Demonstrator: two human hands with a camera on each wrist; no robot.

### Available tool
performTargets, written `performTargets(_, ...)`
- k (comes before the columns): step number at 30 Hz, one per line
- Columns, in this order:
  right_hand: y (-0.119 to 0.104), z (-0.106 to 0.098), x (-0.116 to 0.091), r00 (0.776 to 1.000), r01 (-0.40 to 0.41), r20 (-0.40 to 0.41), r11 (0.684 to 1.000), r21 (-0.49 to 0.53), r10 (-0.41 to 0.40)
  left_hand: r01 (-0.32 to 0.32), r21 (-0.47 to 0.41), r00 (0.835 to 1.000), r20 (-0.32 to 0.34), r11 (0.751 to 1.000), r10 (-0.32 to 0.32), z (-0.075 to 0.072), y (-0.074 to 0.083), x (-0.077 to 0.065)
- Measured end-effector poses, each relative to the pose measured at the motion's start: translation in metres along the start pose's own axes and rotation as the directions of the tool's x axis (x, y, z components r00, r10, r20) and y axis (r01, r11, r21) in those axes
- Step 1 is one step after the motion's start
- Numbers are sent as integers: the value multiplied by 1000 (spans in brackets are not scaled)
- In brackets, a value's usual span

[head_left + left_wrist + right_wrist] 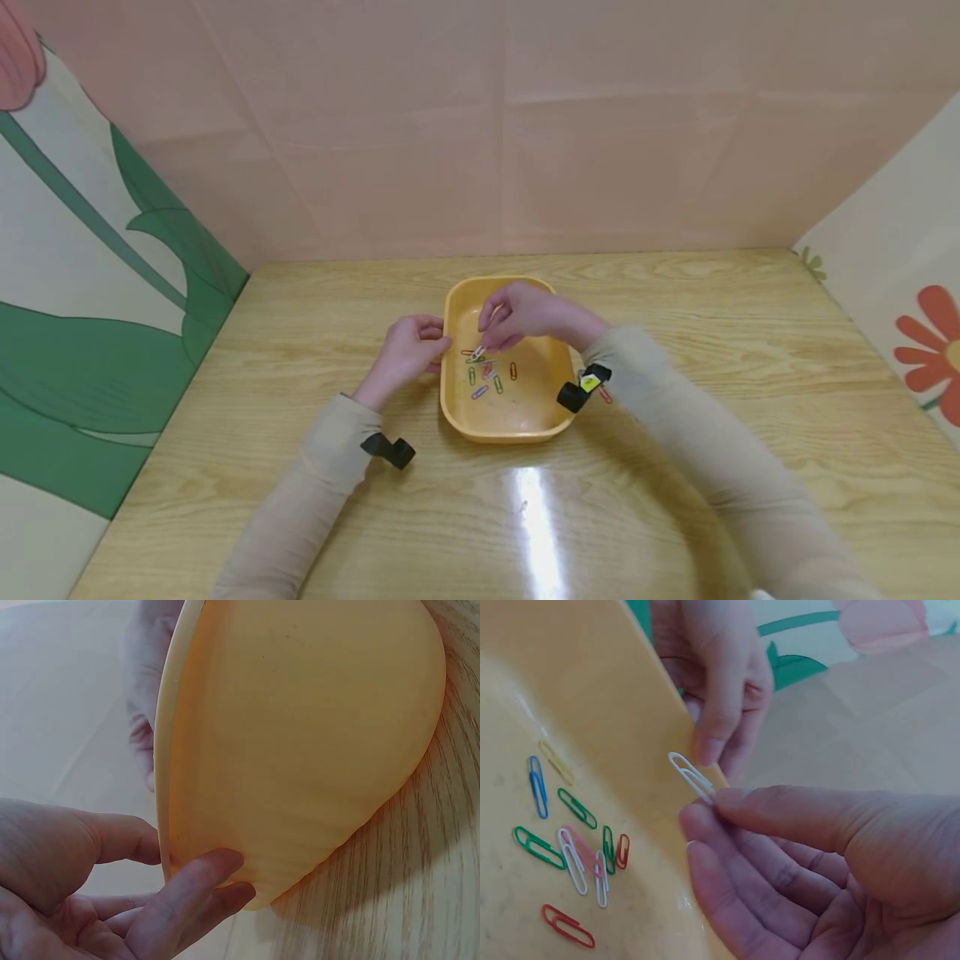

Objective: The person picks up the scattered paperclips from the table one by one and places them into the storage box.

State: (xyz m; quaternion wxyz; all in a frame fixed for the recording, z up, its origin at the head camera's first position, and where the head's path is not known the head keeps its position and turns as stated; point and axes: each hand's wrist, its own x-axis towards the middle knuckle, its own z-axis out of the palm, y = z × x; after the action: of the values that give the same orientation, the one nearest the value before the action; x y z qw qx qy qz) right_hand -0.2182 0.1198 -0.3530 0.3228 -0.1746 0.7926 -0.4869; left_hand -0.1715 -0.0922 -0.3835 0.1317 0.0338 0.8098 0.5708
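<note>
A shallow yellow plastic tray sits on the wooden table. My left hand holds its left side, thumb at the rim and fingers against the outer wall, as the left wrist view shows. Over the tray, my right hand pinches a white paper clip between thumb and index finger, its looped end pointing away from the fingertips. Below lie several coloured paper clips on the tray floor, among them a blue clip, a yellow clip, a red clip and a green clip, some overlapping.
A red clip lies on the table outside the tray, beside my right wrist. Another small reddish thing is near the bright reflection in front. A pinkish covered wall rises behind the table, with flower-patterned panels on both sides.
</note>
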Motion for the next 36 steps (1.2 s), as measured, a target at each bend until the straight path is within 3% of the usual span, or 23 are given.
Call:
performTargets(6, -1, 8, 7, 993, -16, 118, 1000, -12, 17, -9, -10, 1000, 5, 1000, 9, 0, 0, 0)
performTargets(16, 1, 6, 4, 982, 18, 189, 995, -96, 1, -12, -10, 1000, 10, 1000, 12, -1, 1, 0)
performTargets(26, -14, -13, -13, 980, 114, 169, 992, -50, -105, -5, -15, 1000, -1, 1000, 5, -1, -1, 0)
performTargets(36, -23, -43, -50, 976, 182, 131, 982, -42, -175, 6, -5, 1000, -15, 1000, -6, -2, -2, 0)
